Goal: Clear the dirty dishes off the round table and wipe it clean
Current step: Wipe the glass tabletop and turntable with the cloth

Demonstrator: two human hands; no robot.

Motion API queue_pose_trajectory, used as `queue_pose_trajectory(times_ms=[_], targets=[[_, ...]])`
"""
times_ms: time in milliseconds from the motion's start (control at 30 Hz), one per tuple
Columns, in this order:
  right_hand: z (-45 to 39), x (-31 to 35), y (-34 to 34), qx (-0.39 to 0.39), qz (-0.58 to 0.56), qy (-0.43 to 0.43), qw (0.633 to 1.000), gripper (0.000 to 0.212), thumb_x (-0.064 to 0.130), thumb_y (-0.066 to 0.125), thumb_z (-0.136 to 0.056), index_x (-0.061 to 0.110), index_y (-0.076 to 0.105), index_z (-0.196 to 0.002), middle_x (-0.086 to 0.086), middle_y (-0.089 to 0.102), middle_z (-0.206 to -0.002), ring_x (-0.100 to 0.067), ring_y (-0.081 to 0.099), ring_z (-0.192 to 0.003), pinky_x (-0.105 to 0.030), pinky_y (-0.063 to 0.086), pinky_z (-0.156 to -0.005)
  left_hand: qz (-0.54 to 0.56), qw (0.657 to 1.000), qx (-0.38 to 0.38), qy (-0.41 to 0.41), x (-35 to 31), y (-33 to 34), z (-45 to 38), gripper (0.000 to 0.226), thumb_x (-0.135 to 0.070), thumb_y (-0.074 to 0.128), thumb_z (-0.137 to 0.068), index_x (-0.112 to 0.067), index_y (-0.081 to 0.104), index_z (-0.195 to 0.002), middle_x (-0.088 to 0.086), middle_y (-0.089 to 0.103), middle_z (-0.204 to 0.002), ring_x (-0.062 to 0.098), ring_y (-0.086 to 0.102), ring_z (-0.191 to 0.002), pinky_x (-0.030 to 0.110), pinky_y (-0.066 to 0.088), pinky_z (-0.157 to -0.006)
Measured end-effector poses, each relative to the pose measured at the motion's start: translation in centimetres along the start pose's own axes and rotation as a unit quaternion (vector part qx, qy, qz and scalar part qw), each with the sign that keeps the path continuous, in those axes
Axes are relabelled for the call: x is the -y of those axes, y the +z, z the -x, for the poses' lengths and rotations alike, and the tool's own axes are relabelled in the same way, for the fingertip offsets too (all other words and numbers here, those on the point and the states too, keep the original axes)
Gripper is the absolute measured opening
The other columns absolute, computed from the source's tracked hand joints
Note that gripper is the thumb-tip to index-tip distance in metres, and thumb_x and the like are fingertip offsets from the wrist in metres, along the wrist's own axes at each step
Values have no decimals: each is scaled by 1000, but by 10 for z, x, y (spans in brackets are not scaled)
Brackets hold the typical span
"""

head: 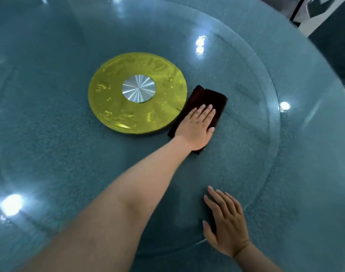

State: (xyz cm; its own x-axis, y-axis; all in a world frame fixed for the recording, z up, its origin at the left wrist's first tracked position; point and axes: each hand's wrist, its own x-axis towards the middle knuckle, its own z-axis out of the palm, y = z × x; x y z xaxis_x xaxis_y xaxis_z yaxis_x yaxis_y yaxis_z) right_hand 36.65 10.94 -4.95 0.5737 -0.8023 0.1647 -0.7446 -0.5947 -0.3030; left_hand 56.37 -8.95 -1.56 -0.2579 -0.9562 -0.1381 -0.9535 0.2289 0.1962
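**Cloth pressed flat beside the gold hub, far from you**

From the head view, your left hand (197,126) lay flat with straight fingers on the dark folded cloth (209,107), pressing it to the glass surface (246,154). The cloth sat just right of the gold disc (128,107) at the centre, touching or nearly touching its rim, its long axis running from near-left to far-right, in line with your outstretched forearm. Your right hand (226,222) rested spread and flat on the near glass, holding nothing, well apart from the cloth. No dishes showed, so clearing looked finished. The left hand alone was placed to sweep onward.
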Motion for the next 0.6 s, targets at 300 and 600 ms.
queue_pose_trajectory(times_ms=[300, 600], targets=[[3, 10, -8, 31, 15, 13, 999, 57, 41, 54, -82, 10, 60, -129, -6, 45, -148, -28, 48, -130, -45, 33, -111, 31, 903, -95, -418, 232, -24, 163, 61, -35, 27, -103, -4, 13, -154, 11, 9, -162, 29, 9, -149, 42, 10, -120], [15, 76, 15, 40, -17, 50, 998, 61, 47, 58, -85, 10, 57, -133, -9, 44, -149, -28, 44, -133, -44, 31, -112, 6, 993, -55, -107, 10, 17, 86, 65, -38, 32, -100, -9, 11, -154, 9, 9, -162, 26, 9, -149, 38, 4, -121]])
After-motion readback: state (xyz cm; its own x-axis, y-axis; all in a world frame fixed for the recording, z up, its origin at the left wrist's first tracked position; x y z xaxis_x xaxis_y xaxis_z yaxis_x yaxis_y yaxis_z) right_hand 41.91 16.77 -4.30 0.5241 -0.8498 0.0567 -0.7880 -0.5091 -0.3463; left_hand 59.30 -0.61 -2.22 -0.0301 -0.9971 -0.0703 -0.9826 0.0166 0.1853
